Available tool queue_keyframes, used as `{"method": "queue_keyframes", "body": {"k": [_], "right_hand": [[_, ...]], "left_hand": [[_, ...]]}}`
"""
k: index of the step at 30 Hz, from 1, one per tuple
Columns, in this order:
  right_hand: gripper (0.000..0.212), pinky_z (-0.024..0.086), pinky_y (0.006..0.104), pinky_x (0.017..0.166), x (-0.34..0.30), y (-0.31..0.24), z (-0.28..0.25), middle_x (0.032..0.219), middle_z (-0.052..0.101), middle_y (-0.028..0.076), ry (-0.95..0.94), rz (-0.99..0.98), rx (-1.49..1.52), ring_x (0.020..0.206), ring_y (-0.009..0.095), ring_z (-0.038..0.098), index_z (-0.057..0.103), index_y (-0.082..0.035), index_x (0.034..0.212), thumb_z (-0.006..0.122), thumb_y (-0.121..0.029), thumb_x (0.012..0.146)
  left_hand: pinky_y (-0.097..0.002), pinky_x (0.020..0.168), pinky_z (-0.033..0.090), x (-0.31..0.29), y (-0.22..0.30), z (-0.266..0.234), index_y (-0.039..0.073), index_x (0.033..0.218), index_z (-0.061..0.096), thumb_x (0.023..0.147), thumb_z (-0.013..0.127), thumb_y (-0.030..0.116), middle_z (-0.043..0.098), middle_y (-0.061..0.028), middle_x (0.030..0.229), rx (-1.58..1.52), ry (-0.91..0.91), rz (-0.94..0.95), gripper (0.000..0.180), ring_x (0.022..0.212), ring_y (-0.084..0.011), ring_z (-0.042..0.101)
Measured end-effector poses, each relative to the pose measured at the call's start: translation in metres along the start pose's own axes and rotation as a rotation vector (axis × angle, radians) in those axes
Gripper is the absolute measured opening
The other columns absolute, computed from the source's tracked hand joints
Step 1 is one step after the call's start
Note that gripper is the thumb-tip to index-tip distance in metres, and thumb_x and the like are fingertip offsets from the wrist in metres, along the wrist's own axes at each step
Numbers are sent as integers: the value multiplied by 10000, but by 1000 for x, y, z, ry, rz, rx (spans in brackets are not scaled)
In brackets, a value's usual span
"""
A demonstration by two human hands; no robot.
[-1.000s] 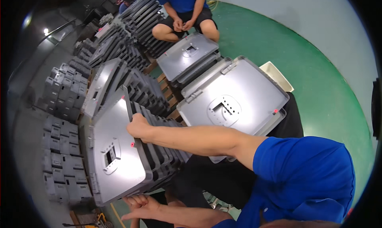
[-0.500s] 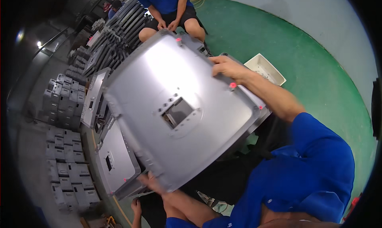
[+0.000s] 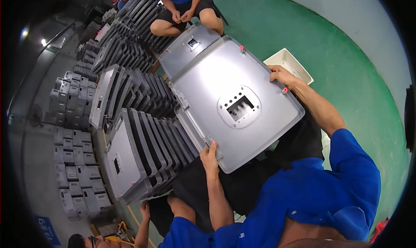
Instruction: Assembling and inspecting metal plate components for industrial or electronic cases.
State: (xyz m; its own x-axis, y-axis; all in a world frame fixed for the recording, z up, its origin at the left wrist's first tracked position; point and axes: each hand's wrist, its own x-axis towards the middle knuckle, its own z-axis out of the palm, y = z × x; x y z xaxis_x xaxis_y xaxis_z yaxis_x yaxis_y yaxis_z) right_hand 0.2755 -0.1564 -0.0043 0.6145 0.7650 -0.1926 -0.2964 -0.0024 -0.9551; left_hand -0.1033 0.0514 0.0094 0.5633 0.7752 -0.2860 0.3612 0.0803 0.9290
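Observation:
A large grey metal panel (image 3: 203, 87) is tilted in front of me, its rim turned up at the edges. It has a rectangular cutout in a rounded raised area, a row of small holes, and red-capped studs along its right side. My left hand (image 3: 209, 159) grips the near-left edge, thumb on top. Around the right edge, near a red-capped stud, my right hand (image 3: 281, 76) is closed with its fingers over the rim. A similar panel (image 3: 180, 51) lies just beyond, partly covered by the held one.
Stacked panels (image 3: 149, 139) stand at the left, with more racks (image 3: 125, 53) behind them. Grey boxes (image 3: 82, 170) are piled farther left. A cream tray (image 3: 289, 61) sits on the green floor. A co-worker's hands (image 3: 183, 17) are across from me; another person (image 3: 99, 241) is at lower left.
The panel has shifted right in the picture, uncovering the similar panel beyond and more of the left stack. My left hand has moved right with it. A person's head has appeared at lower left.

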Motion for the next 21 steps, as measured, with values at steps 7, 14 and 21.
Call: {"method": "queue_keyframes", "body": {"k": [7, 14, 21], "right_hand": [[545, 516, 244, 723, 17, 20, 2, 931, 663, 78, 48, 32, -89, 776, 138, 612, 633, 49, 1177, 520, 8, 645], [577, 486, 240, 736, 27, 29, -9, 913, 636, 68, -1, 71, -160, 789, 131, 576, 612, 43, 1232, 536, -24, 664], [520, 457, 240, 795, 30, 23, -1, 937, 636, 46, 76, 112, -206, 847, 120, 553, 642, 38, 1185, 557, -23, 676]], "left_hand": [[-357, 763, 492, 7, -1, 12, -126, 1041, 642, 1032, 375, 478, 665, -138, 925, -35, 136, -74, 661, 843, -211, 617], [-357, 813, 498, 10, -8, 13, -94, 1071, 653, 1032, 282, 550, 688, -153, 969, 79, 132, -68, 744, 899, -246, 643], [-441, 686, 457, 15, -21, 7, -118, 828, 621, 1019, 283, 581, 586, -217, 659, 342, 110, 40, 800, 689, -268, 600]]}}
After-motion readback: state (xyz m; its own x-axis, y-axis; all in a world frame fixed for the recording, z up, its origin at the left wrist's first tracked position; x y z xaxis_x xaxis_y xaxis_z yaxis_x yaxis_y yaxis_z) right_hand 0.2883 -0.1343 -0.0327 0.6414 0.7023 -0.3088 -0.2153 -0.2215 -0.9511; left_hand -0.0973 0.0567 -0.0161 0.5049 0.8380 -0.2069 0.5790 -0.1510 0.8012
